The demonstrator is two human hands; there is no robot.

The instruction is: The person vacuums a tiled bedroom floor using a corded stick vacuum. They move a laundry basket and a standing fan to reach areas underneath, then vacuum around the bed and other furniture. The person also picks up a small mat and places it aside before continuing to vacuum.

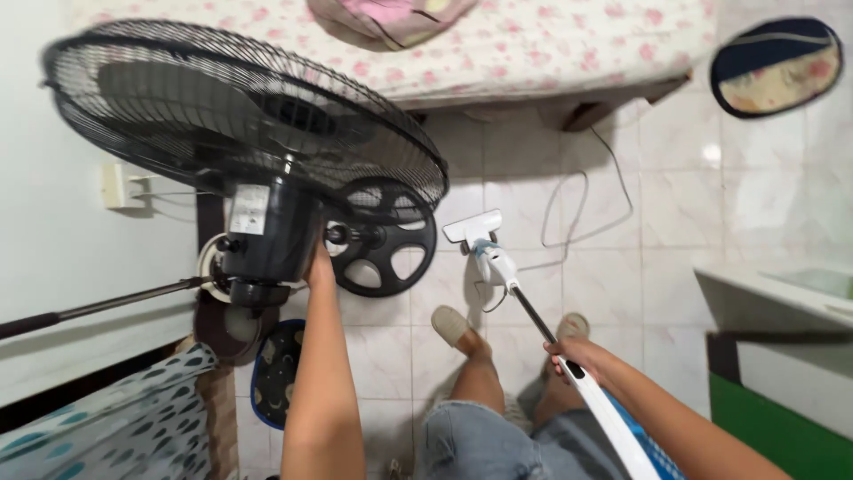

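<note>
Our right hand [576, 356] wraps the white handle of the stick vacuum [498, 267], its grip shut around it; the handle's lower end runs out of frame. From there the black tube slants up to the white plastic head on the glossy tiled floor [675, 213]. Left of the vacuum, our left hand [320, 267] presses against the black fan [249, 133] behind its motor housing; fingers hidden, grip unclear. Beyond the vacuum lies the floral bed [533, 44].
</note>
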